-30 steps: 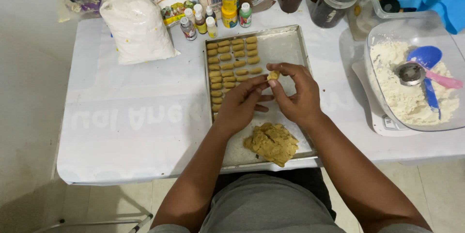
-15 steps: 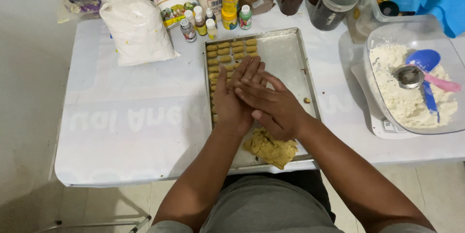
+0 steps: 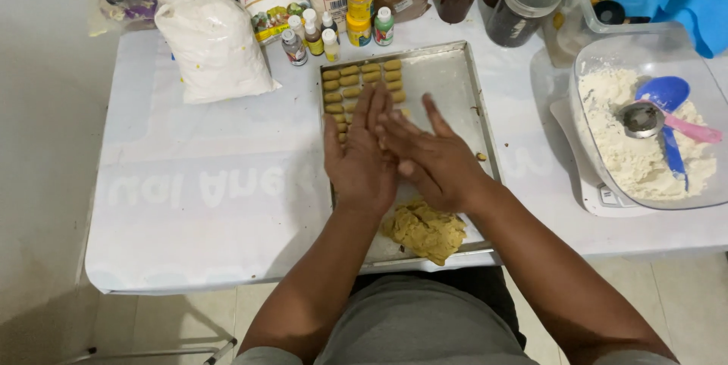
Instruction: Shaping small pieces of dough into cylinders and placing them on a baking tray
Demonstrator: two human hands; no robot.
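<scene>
My left hand [image 3: 358, 164] and my right hand [image 3: 436, 159] are pressed palm to palm with the fingers stretched flat, above the middle of a metal baking tray [image 3: 447, 77]. A small piece of yellow dough is hidden between the palms. Rows of small shaped dough pieces [image 3: 360, 81] lie at the tray's far left corner, partly covered by my fingers. A lump of yellow dough [image 3: 425, 230] sits at the tray's near edge, just under my wrists. One dough crumb [image 3: 481, 156] lies near the tray's right rim.
A clear tub of flour [image 3: 580, 69] with a blue spoon [image 3: 667, 100] and a metal scoop [image 3: 641, 119] stands at the right. A white bag [image 3: 212, 43], small bottles [image 3: 311, 31], packets and dark jars [image 3: 523, 5] line the back of the white table [image 3: 189, 191].
A second ago my fingers pinched a small dough piece over the tray. Both hands have since closed flat over it and the right palm has slid forward across the left.
</scene>
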